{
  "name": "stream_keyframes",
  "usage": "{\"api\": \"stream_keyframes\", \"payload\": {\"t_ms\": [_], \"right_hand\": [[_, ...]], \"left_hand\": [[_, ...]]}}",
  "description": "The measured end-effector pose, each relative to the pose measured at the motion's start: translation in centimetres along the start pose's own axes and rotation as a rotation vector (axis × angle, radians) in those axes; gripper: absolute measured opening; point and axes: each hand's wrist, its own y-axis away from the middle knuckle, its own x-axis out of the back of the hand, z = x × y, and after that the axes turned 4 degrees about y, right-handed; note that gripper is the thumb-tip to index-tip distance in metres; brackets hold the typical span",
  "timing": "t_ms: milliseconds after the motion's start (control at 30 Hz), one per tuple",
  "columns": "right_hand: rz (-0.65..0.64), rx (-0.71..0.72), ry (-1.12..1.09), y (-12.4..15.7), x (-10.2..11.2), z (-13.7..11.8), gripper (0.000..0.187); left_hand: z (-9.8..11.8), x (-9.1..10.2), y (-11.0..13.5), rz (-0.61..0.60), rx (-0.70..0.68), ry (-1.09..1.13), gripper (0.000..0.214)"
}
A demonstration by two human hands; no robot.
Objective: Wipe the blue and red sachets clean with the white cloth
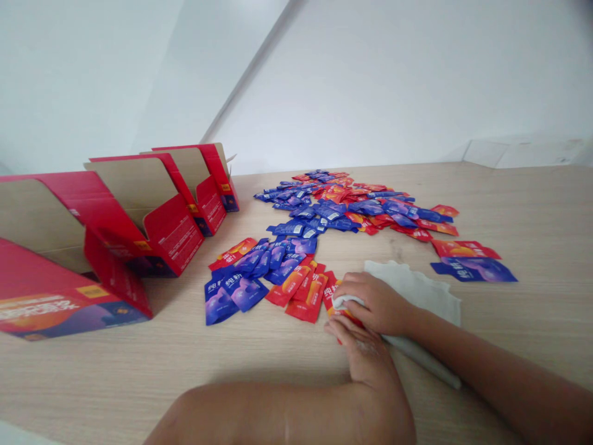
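Observation:
My right hand (377,301) is closed around a fold of a white cloth (417,287), pressing it onto a red sachet (329,289) on the table. The rest of the cloth spreads out under my right wrist. My left hand (362,341) lies just in front, its fingers gripping the near edge of the same sachet, which the hands partly cover. Just left of them are several red sachets (307,298) in an overlapping group. Beyond these, purple-blue sachets (244,290) overlap in a fan, with a red one at their back.
A large mixed pile of blue and red sachets (333,210) spreads across the back of the wooden table (259,364). A red and a blue sachet (472,269) lie apart at the right. Several open red cartons (171,232) stand in a row at the left. A white wall rises behind.

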Motion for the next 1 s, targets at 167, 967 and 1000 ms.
{"api": "stream_keyframes", "payload": {"t_ms": [167,967,1000], "right_hand": [[0.004,-0.009,0.004,-0.04,0.0,-0.07,0.021],[-0.005,-0.019,0.006,-0.01,0.08,-0.1,0.021],[-0.005,-0.02,0.006,-0.03,0.07,-0.1,0.021]], "left_hand": [[-0.09,-0.12,-0.06,-0.008,-0.002,-0.02,0.041],[-0.15,0.15,0.07,-0.028,-0.025,-0.061,0.041],[-0.11,0.09,0.07,-0.03,-0.028,-0.069,0.041]]}}
